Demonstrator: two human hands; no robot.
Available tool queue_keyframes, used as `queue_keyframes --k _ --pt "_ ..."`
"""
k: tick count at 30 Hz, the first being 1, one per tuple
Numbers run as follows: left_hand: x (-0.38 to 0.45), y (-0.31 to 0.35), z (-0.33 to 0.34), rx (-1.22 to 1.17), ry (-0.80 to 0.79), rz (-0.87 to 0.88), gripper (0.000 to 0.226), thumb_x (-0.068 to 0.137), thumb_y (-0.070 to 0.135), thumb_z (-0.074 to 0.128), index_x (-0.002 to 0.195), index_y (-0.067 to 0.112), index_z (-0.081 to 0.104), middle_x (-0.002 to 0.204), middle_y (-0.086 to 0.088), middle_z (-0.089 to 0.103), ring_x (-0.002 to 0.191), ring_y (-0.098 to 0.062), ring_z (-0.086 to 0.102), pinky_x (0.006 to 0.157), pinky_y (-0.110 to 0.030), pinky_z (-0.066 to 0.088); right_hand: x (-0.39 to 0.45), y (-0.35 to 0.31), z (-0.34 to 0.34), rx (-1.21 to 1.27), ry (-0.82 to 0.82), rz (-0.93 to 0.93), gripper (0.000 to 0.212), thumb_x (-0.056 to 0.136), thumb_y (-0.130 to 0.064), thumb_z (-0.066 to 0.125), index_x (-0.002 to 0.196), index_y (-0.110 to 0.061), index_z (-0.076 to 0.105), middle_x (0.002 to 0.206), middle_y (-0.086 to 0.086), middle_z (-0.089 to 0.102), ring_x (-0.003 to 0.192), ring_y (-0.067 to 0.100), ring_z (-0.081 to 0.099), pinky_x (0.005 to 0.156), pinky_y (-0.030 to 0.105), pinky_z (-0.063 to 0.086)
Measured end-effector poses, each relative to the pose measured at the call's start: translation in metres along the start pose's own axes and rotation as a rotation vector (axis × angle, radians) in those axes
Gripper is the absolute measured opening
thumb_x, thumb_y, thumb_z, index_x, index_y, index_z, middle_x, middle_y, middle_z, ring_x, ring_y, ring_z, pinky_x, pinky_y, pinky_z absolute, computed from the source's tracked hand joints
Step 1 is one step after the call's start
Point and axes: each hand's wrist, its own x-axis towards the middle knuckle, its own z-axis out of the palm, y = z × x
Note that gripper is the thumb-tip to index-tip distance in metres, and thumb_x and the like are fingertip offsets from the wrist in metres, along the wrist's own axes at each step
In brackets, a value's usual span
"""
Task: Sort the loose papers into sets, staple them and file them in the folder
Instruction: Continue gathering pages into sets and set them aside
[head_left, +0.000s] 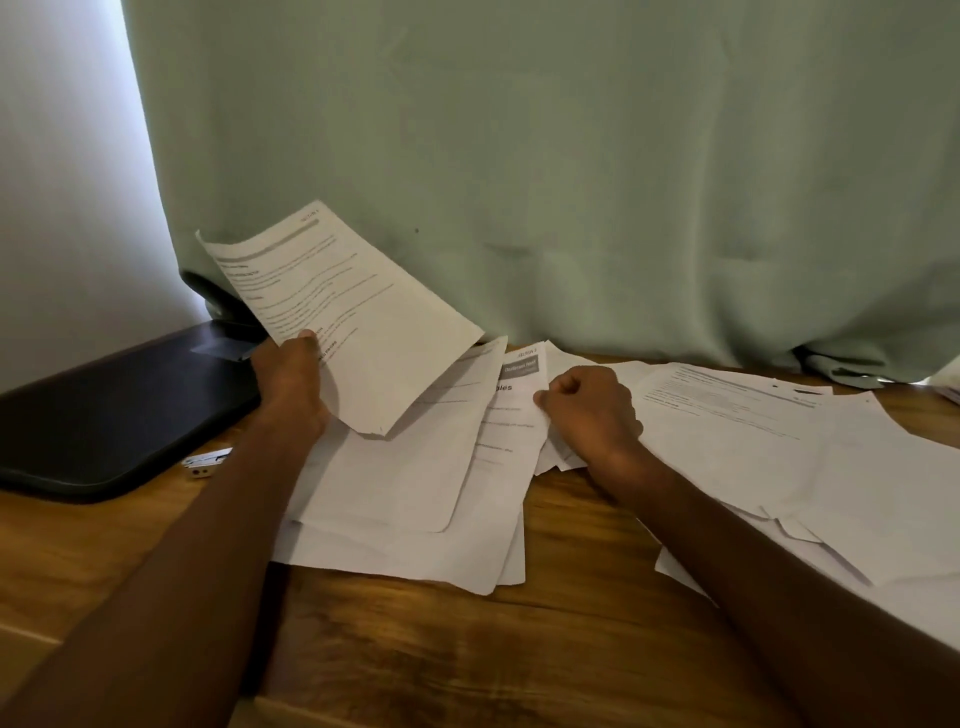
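Wood-grain tabletop (571, 649) fills lower frame, pale green curtain (571, 156) hangs behind, its hem touching the far edge.

L hand (293, 379): gripping one printed sheet (353, 322) by its lower left edge, thumb on top, fingers hidden under the paper. Sheet raised off the table, tilted up toward upper left of frame, text facing the camera — prob. held that way to read the heading and decide which set it goes in.

R hand (589, 410): centre-right, fingers curled into a loose fist, thumb and forefinger pinching the edge of a sheet with grey header box (511, 410) that lies on the centre pile (405, 509). Looks like it's separating or steadying that page; whether it's lifting cannot tell.

Loose papers in two spreads: centre pile under/between the hands, overlapping & fanned; second spread (779, 457) at right of frame, running off the right edge. Nothing squared up, so sorting seems early.

Black folder (104, 415) flat & closed at left of frame, just beside centre pile, kept clear of the sorting area. Small white item (205, 462) just below folder's edge; poss. staple box, too small to tell. Dark object (218, 301) behind raised sheet, under curtain hem, mostly hidden, may be the stapler.
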Motion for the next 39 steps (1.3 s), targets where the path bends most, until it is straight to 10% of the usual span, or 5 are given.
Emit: queue_keyframes --k 9,14,23,39 --pt "-0.031 -0.002 0.022 -0.191 -0.495 -0.084 0.038 0.105 0.012 0.056 0.143 0.012 0.059 0.139 -0.012 0.065 0.125 -0.031 0.061 0.108 -0.048 0.050 0.029 0.007 -0.060 0.765 0.311 -0.137 0.010 0.101 -0.017 0.061 0.110 -0.018 0.058 0.093 -0.005 0.069 0.070 -0.001 0.068 0.057 0.013 0.050" --pt "-0.049 -0.003 0.031 -0.111 -0.765 -0.068 0.049 0.097 0.013 0.061 0.146 0.017 0.057 0.141 -0.008 0.064 0.129 -0.029 0.061 0.105 -0.045 0.053 0.051 0.035 -0.101 1.002 0.329 -0.026 0.022 0.102 -0.017 0.059 0.124 -0.016 0.064 0.101 0.001 0.073 0.084 0.015 0.070 0.072 0.031 0.061" --pt "-0.062 -0.001 0.032 -0.010 -0.736 -0.043 0.056 0.083 0.017 0.074 0.138 0.016 0.064 0.135 -0.007 0.069 0.127 -0.029 0.063 0.114 -0.054 0.044 0.067 0.080 -0.143 0.974 0.360 0.045 0.023 0.107 -0.019 0.051 0.123 -0.017 0.067 0.104 -0.001 0.071 0.075 0.005 0.069 0.060 0.021 0.057" --pt "-0.074 -0.003 0.086 0.093 -0.858 -0.116 0.042 0.094 0.010 0.070 0.135 0.008 0.064 0.130 -0.010 0.071 0.119 -0.028 0.069 0.103 -0.044 0.054 0.046 0.023 -0.097 0.977 -0.015 -0.156 0.020 0.105 -0.020 0.056 0.116 -0.023 0.073 0.108 0.003 0.078 0.100 0.029 0.075 0.088 0.050 0.061"
